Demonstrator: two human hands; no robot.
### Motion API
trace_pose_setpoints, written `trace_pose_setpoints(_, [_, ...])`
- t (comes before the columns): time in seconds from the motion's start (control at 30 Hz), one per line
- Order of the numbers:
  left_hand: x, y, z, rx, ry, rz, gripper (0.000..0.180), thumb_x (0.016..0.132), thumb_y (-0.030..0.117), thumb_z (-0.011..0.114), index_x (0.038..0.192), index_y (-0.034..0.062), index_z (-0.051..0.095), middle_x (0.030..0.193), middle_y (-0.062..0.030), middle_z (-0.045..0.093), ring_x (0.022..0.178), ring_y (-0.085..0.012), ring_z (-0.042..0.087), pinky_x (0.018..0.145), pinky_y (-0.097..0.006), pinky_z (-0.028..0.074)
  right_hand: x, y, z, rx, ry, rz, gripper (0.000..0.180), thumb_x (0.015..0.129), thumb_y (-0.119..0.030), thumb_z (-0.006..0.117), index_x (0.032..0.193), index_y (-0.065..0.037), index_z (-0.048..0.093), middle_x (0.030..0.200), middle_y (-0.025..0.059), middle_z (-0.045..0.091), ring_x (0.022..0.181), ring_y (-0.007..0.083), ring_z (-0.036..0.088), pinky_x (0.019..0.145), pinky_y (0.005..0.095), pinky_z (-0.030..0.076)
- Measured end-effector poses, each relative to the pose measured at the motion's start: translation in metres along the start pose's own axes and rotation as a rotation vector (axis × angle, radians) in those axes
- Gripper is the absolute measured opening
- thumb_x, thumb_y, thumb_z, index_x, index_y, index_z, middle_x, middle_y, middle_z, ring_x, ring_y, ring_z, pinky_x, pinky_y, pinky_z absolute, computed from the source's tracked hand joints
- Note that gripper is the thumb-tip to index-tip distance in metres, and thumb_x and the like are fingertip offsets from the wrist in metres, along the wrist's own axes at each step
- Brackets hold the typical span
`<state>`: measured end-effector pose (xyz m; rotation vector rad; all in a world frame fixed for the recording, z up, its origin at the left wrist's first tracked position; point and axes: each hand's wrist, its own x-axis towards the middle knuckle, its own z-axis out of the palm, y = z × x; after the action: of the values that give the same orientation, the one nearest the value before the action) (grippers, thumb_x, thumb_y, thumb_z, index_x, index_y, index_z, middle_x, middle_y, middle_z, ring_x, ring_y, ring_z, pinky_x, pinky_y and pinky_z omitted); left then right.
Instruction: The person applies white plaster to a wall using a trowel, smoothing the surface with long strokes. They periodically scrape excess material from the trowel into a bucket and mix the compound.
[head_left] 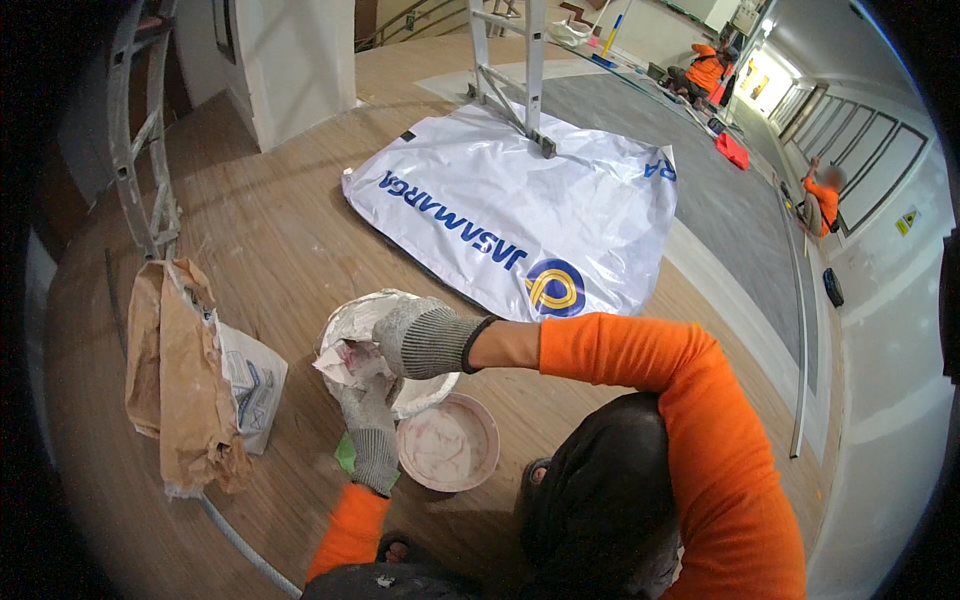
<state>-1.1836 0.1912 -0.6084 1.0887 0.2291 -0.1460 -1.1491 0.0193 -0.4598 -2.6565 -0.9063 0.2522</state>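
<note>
My left hand [370,410], in a grey knit glove, comes up from below with its fingers closed around a crumpled piece [352,362] smeared with white and pinkish plaster. From the right reaches my right hand [420,338], in a matching glove with a dark cuff, gripping the same piece from above; its fingertips are partly hidden. Both hands are over a plaster-coated white bucket [345,312], which they partly cover. Close beside it, a round pinkish tub [491,445] on the floor contains white mix with reddish streaks. A bit of green [346,453] shows beside my left wrist.
Left stands an opened brown paper sack [190,385] against a white bag [252,390]. A white banner [470,190] lies ahead under a ladder [537,80]; another ladder [140,130] stands far left. Two people in orange [706,72] sit farther off. A long metal strip [803,340] lies right.
</note>
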Motion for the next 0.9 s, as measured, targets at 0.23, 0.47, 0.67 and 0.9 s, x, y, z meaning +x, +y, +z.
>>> trace_pose_setpoints(0.23, [-0.029,0.023,0.026,-0.022,0.025,-0.018,0.048,0.097,0.004,0.062,0.142,0.0063,0.044,0.117,-0.0074,0.064,0.102,-0.0206,0.066,0.083,-0.035,0.059,-0.012,-0.002,0.001,0.041,0.163,-0.09,0.023,0.083,-0.018,0.067,0.099,-0.001,0.073,0.092,0.0206,0.072,0.087,0.0374,0.07,0.078,0.0443,0.057])
trace_pose_setpoints(0.47, [-0.014,0.012,0.003,-0.075,-0.029,0.065,0.033,0.102,0.013,0.054,0.135,0.0076,0.051,0.117,-0.0072,0.064,0.101,-0.0224,0.064,0.089,-0.036,0.057,-0.008,-0.028,-0.019,-0.069,0.156,-0.098,0.024,0.084,-0.017,0.065,0.1,-0.002,0.074,0.09,0.0202,0.073,0.088,0.0375,0.071,0.077,0.0452,0.058])
trace_pose_setpoints(0.67, [-0.026,0.027,0.022,0.123,-0.094,-0.03,0.038,0.101,0.002,0.056,0.138,0.0026,0.049,0.126,-0.0113,0.062,0.114,-0.024,0.063,0.101,-0.039,0.056,-0.006,-0.015,-0.019,-0.132,-0.072,0.101,0.023,0.088,-0.02,0.062,0.102,-0.005,0.072,0.091,0.0212,0.073,0.084,0.0371,0.072,0.074,0.0468,0.058])
trace_pose_setpoints(0.9, [-0.038,0.033,0.019,-0.067,-0.208,-0.011,0.029,0.099,0.004,0.055,0.128,-0.0029,0.057,0.12,-0.0129,0.067,0.106,-0.0253,0.068,0.094,-0.041,0.061,0.003,0.022,-0.014,-0.181,0.001,0.034,0.028,0.095,-0.022,0.054,0.109,-0.003,0.069,0.089,0.0223,0.071,0.087,0.0393,0.07,0.077,0.0484,0.056])
